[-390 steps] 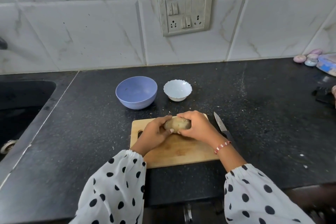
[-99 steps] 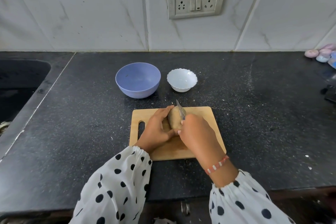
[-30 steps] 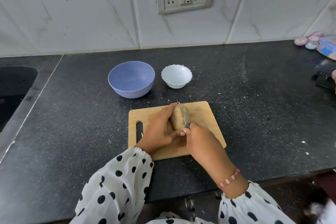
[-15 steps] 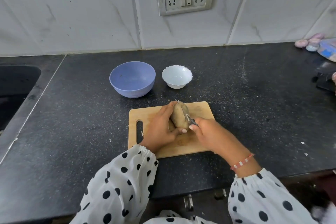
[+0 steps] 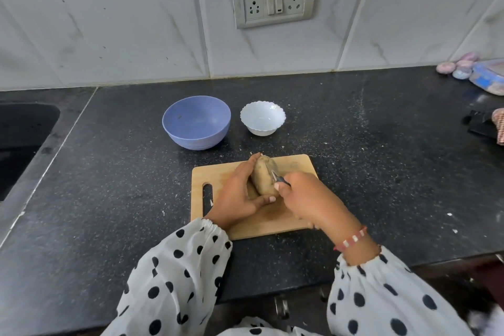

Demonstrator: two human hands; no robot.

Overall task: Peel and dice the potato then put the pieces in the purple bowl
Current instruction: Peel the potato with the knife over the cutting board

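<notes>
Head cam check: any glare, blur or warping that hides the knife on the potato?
Head view: soft even light, no glare on the potato; the knife shows only as a small sliver by the right hand; wide-angle bending bows the tile lines; frame edges look softer.

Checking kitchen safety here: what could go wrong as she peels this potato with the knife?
The knife blade lies against the potato close to the left hand thumb, so a slip could cut it. Peel may scatter onto the cutting board or countertop.
</notes>
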